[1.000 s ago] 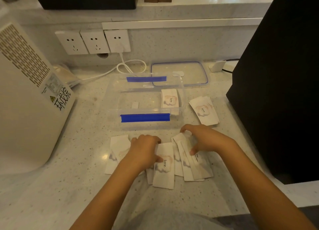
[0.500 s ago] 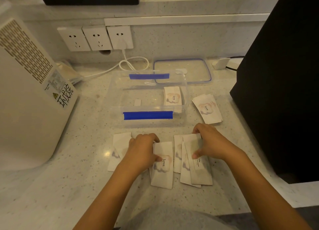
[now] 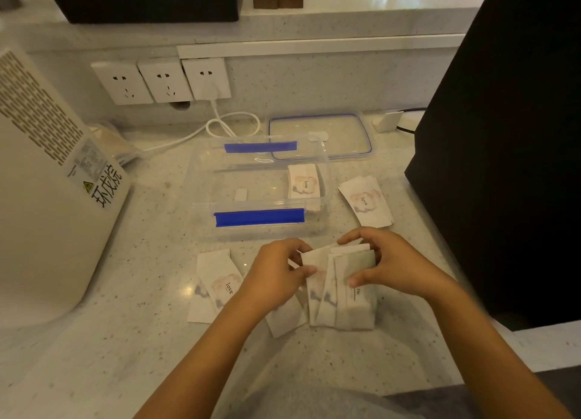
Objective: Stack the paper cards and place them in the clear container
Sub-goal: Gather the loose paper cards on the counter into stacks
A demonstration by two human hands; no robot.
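Note:
White paper cards printed "love" lie on the speckled counter. A loose bunch of cards (image 3: pixel 341 293) sits in front of me, with my left hand (image 3: pixel 276 274) pinching its left edge and my right hand (image 3: pixel 386 261) gripping its top right. More cards (image 3: pixel 215 280) lie to the left, partly under my left forearm. A small stack of cards (image 3: pixel 366 203) rests to the right of the clear container (image 3: pixel 261 195). Inside the container, at its right end, lies one stack of cards (image 3: pixel 303 183).
The container's blue-rimmed lid (image 3: pixel 320 137) lies behind it. A white appliance (image 3: pixel 47 183) stands at the left, a tall black object (image 3: pixel 503 135) at the right. Wall sockets (image 3: pixel 163 80) and a white cable (image 3: pixel 220 126) sit at the back.
Both hands have drawn the middle cards together into one bunch and tilted its top edge up off the counter. The left hand shifted right onto that bunch.

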